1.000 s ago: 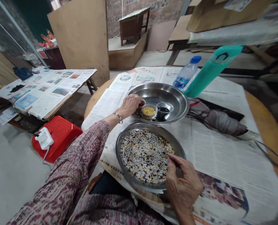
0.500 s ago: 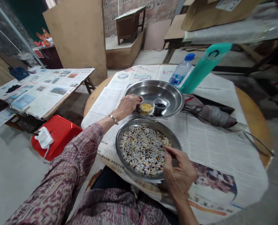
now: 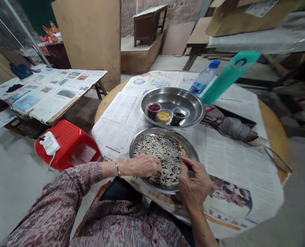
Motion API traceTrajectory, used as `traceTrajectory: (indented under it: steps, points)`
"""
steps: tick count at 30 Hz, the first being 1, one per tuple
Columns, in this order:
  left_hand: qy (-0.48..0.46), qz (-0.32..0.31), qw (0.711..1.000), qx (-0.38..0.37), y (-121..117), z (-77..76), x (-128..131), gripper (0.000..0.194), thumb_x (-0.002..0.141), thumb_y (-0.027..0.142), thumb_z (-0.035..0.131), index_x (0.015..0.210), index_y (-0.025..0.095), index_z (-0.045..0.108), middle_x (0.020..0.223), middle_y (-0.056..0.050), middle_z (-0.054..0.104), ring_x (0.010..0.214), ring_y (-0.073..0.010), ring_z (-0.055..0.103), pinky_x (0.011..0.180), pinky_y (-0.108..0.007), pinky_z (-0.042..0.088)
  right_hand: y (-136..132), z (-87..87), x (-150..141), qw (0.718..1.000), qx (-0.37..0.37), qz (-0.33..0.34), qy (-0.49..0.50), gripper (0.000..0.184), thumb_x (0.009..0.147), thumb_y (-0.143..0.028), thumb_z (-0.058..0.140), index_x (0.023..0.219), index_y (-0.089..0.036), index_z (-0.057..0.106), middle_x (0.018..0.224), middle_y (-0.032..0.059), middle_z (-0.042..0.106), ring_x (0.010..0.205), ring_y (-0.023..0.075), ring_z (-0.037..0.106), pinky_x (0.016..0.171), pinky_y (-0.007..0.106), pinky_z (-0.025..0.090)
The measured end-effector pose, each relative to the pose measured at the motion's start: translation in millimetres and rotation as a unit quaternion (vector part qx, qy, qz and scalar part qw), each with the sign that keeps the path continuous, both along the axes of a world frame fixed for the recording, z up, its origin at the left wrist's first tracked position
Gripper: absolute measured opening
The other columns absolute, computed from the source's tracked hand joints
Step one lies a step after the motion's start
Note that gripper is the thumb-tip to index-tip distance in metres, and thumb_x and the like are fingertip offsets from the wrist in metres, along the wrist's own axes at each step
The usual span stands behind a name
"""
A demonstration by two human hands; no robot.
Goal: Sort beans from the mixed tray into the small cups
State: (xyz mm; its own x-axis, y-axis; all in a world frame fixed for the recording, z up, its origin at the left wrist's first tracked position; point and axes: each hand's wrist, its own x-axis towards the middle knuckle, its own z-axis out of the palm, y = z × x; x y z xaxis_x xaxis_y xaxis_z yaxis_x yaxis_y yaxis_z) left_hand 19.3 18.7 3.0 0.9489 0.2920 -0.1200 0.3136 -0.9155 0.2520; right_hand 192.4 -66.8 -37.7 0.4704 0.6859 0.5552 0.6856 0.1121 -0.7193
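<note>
The mixed grains (image 3: 168, 151) lie in the round pan (image 3: 192, 148), between the hands — left hand (image 3: 143, 165) over its near-left side, fingers curled, pinch hidden; right hand (image 3: 195, 180) at its right rim, thumb and forefinger together, contents unclear. Three cups (image 3: 164, 117) sit beyond, in the bowl (image 3: 190, 103).

the head camera faces forward and down, near both hands (image 3: 142, 165).
</note>
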Motion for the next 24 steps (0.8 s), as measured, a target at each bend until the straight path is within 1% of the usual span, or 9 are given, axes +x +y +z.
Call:
traceTrajectory:
  steps: [4,7,9,10,13,16,18,22,24]
  points:
    - [-0.031,0.136,0.986,0.089,21.6,3.9,-3.3,0.018,0.097,0.027,0.048,0.106,0.016,0.058,0.111,-0.009,0.059,0.099,-0.0197,0.057,0.082,-0.030,0.048,2.4,-2.0,0.8,1.000,-0.012,0.002,-0.013,0.022,0.091,-0.028,0.053,0.095,-0.015,0.069,0.092,0.0090,0.070,0.084,0.0190,0.064,0.081,0.033,0.051]
    - [-0.012,0.180,0.979,0.096,23.4,16.9,-12.4,0.048,0.086,0.045,0.066,0.120,0.014,0.051,0.122,-0.014,0.052,0.110,-0.0272,0.051,0.089,-0.037,0.047,6.0,-2.8,-1.1,0.993,-0.056,0.009,-0.106,0.027,0.092,-0.028,0.049,0.105,-0.014,0.068,0.101,0.0123,0.069,0.094,0.0231,0.062,0.084,0.037,0.050]
    - [0.029,0.173,0.982,0.072,18.0,23.8,-19.1,0.061,0.078,0.046,0.074,0.123,0.012,0.049,0.121,-0.015,0.051,0.108,-0.0293,0.052,0.086,-0.038,0.048,8.0,-2.5,-3.4,0.971,-0.121,0.007,-0.205,0.033,0.091,-0.029,0.050,0.115,-0.013,0.066,0.114,0.0158,0.067,0.102,0.0282,0.059,0.084,0.042,0.050]
    - [0.044,0.163,0.984,0.056,14.7,25.2,-21.9,0.059,0.077,0.041,0.076,0.122,0.012,0.049,0.121,-0.015,0.051,0.105,-0.0288,0.053,0.084,-0.037,0.048,8.8,-2.6,-4.3,0.956,-0.155,0.005,-0.247,0.036,0.090,-0.031,0.052,0.118,-0.013,0.065,0.118,0.0168,0.065,0.104,0.0304,0.058,0.082,0.043,0.050]
    - [0.037,0.138,0.990,-0.005,8.0,19.7,-23.5,0.032,0.086,0.020,0.063,0.115,0.013,0.051,0.115,-0.012,0.054,0.096,-0.0225,0.056,0.082,-0.034,0.048,9.7,-5.2,-4.4,0.933,-0.196,0.031,-0.298,0.034,0.090,-0.033,0.054,0.115,-0.013,0.066,0.115,0.0154,0.066,0.100,0.0310,0.058,0.078,0.042,0.050]
    - [-0.018,0.117,0.992,-0.054,6.3,6.6,-11.2,0.023,0.090,0.011,0.050,0.113,0.013,0.053,0.105,-0.009,0.056,0.093,-0.0190,0.056,0.083,-0.031,0.047,9.0,-9.8,-1.3,0.951,-0.151,0.102,-0.249,0.026,0.092,-0.029,0.050,0.103,-0.015,0.069,0.100,0.0109,0.070,0.092,0.0252,0.062,0.081,0.038,0.051]
    - [-0.054,0.093,0.993,-0.058,6.4,-0.1,3.5,0.022,0.091,0.010,0.048,0.112,0.013,0.054,0.104,-0.008,0.056,0.093,-0.0183,0.056,0.082,-0.030,0.047,8.1,-11.0,0.6,0.972,-0.107,0.095,-0.188,0.026,0.093,-0.024,0.046,0.102,-0.014,0.069,0.099,0.0105,0.071,0.090,0.0227,0.064,0.082,0.036,0.051]
    - [-0.079,0.008,0.997,0.011,14.3,-3.5,34.4,0.021,0.093,0.010,0.042,0.107,0.013,0.058,0.107,-0.009,0.058,0.098,-0.0192,0.054,0.088,-0.032,0.046,6.5,-6.6,1.2,0.993,-0.039,0.037,-0.109,0.032,0.092,-0.017,0.040,0.107,-0.010,0.068,0.102,0.0141,0.069,0.097,0.0231,0.064,0.089,0.037,0.050]
    - [-0.073,0.006,0.995,0.067,24.4,-2.9,43.5,0.025,0.095,0.011,0.039,0.106,0.013,0.061,0.111,-0.010,0.058,0.104,-0.0216,0.052,0.091,-0.035,0.045,6.1,-3.8,0.4,0.994,-0.028,0.029,-0.098,0.032,0.091,-0.016,0.041,0.107,-0.010,0.068,0.102,0.0144,0.069,0.097,0.0231,0.063,0.090,0.038,0.050]
